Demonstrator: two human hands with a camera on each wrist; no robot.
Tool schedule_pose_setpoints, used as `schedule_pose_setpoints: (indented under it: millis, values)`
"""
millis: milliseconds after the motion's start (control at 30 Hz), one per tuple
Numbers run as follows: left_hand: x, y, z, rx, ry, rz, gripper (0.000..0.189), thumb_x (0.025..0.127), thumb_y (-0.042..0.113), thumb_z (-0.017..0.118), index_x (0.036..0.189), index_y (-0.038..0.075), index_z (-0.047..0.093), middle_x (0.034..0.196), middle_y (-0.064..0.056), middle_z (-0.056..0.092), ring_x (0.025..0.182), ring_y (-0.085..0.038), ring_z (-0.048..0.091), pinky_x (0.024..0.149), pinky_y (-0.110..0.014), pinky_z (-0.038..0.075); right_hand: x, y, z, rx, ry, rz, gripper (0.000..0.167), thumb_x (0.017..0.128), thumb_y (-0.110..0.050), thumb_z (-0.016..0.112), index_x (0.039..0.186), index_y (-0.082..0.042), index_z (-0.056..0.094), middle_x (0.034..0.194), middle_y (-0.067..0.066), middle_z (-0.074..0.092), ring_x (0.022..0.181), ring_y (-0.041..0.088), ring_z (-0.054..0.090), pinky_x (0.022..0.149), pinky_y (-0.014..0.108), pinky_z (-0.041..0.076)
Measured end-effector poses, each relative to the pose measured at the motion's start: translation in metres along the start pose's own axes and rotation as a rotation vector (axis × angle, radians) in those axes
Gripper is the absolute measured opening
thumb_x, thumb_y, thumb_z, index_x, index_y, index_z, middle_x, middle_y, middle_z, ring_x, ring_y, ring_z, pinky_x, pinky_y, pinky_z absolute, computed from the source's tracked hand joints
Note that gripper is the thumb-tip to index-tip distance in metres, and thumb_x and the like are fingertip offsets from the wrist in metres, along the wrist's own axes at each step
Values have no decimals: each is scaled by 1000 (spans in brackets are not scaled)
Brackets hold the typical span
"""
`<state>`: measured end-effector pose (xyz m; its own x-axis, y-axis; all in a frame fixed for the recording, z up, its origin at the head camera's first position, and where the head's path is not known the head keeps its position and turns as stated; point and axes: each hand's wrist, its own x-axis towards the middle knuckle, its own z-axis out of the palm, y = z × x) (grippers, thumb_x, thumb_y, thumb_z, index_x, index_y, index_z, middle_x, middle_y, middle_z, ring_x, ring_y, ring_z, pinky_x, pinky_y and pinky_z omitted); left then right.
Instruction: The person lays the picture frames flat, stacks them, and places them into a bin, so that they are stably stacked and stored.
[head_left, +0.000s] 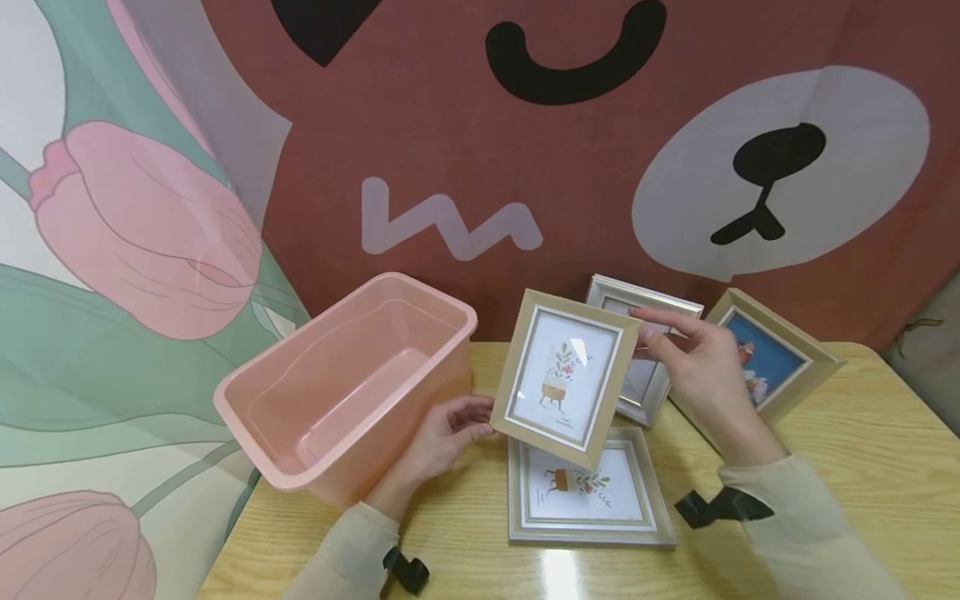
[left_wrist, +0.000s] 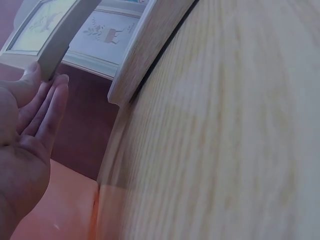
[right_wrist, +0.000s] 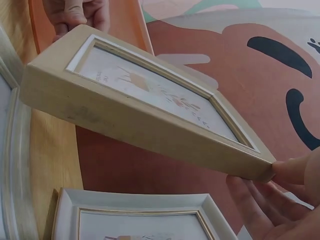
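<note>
Between my two hands a tan picture frame [head_left: 564, 379] with a potted-plant print is held up off the table, tilted. My right hand [head_left: 701, 375] pinches its upper right corner, thumb in front and fingers behind. At the lower left corner, my left hand [head_left: 453, 433] pinches the edge between thumb and fingers, as the left wrist view also shows. Under it a silver-beige picture frame [head_left: 592, 533] lies flat, partly covered. Behind my right hand are a silver picture frame [head_left: 645, 296] and a tan frame with a blue picture [head_left: 768, 354], both partly hidden.
A pink plastic bin [head_left: 345, 375] stands on the left of the wooden table [head_left: 457, 550], close by my left forearm. A cloth with a cartoon bear face [head_left: 450, 125] hangs behind the table.
</note>
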<state>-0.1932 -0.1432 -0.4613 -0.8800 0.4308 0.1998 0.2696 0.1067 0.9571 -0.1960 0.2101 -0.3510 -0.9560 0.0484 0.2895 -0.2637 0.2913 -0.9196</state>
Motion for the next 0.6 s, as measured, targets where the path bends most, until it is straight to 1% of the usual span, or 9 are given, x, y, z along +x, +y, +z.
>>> schedule_pose_setpoints:
  millis: [67,167,267,400,600]
  values:
    - [0,1,1,-1,15,6,39,97,-8,70,135,-16,61,121,-39,70,100,-2,72,91,-26,64,-1,1,-1,-14,1,6,35,109,-20,65,140,-4,71,113,-20,76,86,4,80,87,11,59]
    - [0,2,3,1,29,14,39,96,-8,70,134,-16,62,122,-39,70,101,0,71,91,-24,63,-3,2,-3,-44,-2,28,35,110,-23,64,140,-7,72,114,-18,76,88,5,80,88,10,58]
    - [-1,2,3,-2,36,26,39,95,-9,71,132,-16,63,123,-39,70,102,2,71,92,-24,63,-4,3,-4,-48,-1,55,36,110,-26,65,140,-8,72,110,-21,76,88,5,80,89,9,55]
    - [-2,1,3,4,52,45,36,95,-9,71,130,-17,64,123,-39,70,103,2,71,92,-23,63,-6,6,-3,-35,10,56,36,109,-25,66,140,-6,72,107,-21,77,88,4,80,87,9,57]
    - [-1,3,4,13,77,47,34,95,-8,71,128,-16,65,123,-38,71,101,3,71,91,-21,62,-10,8,-6,-46,22,79,37,109,-26,67,141,-8,72,105,-24,77,88,1,79,87,7,56]
